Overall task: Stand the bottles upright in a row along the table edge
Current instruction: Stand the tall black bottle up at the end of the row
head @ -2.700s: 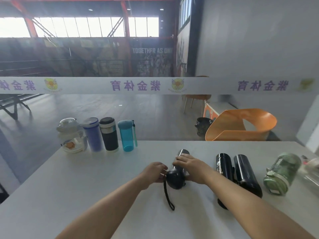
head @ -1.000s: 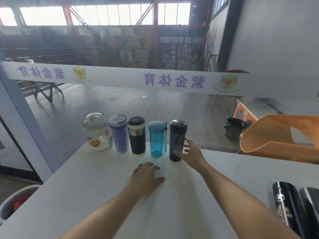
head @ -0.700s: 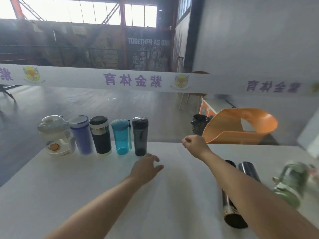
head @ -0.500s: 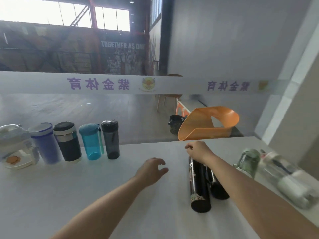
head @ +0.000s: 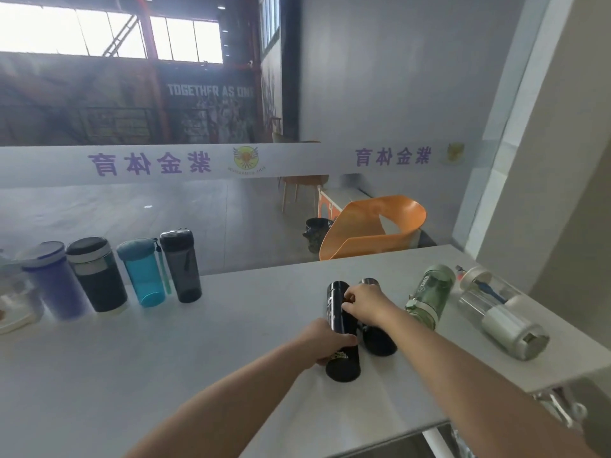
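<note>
Several bottles stand upright in a row at the far table edge: a purple one [head: 53, 279], a black one with a steel band [head: 97, 274], a teal one [head: 142, 272] and a smoky grey one [head: 182, 266]. A black flask [head: 340, 345] lies on its side mid-table. My left hand [head: 325, 340] grips its lower half and my right hand [head: 365, 304] grips its upper half. A second black flask [head: 378, 342] lies right beside it, partly hidden by my right hand. Further right lie a green bottle [head: 429, 294] and a clear bottle [head: 502, 309].
The white table [head: 165, 375] ends at a glass wall behind the row. A white jug [head: 13, 302] stands at the row's left end, cut off by the frame. An orange chair [head: 373, 226] sits beyond the glass. The table's right edge drops off near the clear bottle.
The smoky grey bottle was stood at the right end of the row. My view swung right, and both hands moved onto the lying black flask and closed on it.
</note>
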Motion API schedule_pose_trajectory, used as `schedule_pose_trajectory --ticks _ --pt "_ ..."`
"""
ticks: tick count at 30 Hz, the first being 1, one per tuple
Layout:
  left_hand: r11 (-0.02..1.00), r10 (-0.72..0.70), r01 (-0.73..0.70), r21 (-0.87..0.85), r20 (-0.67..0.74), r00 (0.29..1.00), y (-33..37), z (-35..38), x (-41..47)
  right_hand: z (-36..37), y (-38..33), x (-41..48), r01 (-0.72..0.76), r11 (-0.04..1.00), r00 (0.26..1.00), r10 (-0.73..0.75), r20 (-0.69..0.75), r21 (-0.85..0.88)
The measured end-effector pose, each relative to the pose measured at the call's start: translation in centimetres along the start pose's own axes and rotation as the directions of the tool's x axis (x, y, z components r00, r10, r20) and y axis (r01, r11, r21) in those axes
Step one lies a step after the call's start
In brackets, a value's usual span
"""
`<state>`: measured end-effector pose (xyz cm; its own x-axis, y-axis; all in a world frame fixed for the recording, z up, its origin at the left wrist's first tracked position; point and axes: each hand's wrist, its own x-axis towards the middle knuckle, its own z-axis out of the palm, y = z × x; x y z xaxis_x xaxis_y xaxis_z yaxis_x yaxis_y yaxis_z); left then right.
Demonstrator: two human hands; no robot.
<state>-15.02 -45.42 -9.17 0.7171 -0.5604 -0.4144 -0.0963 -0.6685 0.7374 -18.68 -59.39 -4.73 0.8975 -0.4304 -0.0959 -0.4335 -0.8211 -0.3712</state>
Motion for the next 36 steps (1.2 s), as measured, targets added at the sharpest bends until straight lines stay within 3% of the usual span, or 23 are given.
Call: schedule_pose_trajectory --ticks 5,9,14,19,24,31,36 --pt "0.998 -0.05 0.051 0.026 -0.049 0.998 -1.8 -2.5 -0.3 1.3 -2.1 0.6 -0.167 0.986 0.984 0.165 0.071 0.024" --pt "0.998 -0.042 0.045 0.036 -0.091 0.995 -4.0 -4.6 -0.7 3.5 -3.8 2.1 -0.317 0.877 0.946 0.261 0.194 0.362" --pt "0.995 0.043 -0.022 0.099 -0.215 0.976 -7.2 -7.9 -1.5 6.3 -7.2 4.4 -0.387 0.687 0.92 0.241 0.31 0.615" --pt "0.987 0.159 -0.153 0.043 -0.323 0.933 -10.3 -12.3 -1.9 6.9 -12.2 6.4 -0.233 0.551 0.972 0.146 0.182 0.801" --pt "0.993 0.111 -0.084 0.084 -0.392 0.913 -12.9 -16.3 -2.4 6.1 -15.9 8.4 0.05 0.531 0.999 -0.04 -0.034 0.846" --pt "0.98 0.049 0.041 0.196 -0.434 0.899 -16.7 -18.9 -2.0 7.4 -18.7 9.4 0.305 0.608 0.95 -0.253 -0.185 0.733" --pt "0.938 0.048 0.11 0.329 -0.439 0.897 -18.3 -19.5 -1.3 8.2 -18.6 9.7 0.301 0.635 0.949 -0.271 -0.16 0.711"
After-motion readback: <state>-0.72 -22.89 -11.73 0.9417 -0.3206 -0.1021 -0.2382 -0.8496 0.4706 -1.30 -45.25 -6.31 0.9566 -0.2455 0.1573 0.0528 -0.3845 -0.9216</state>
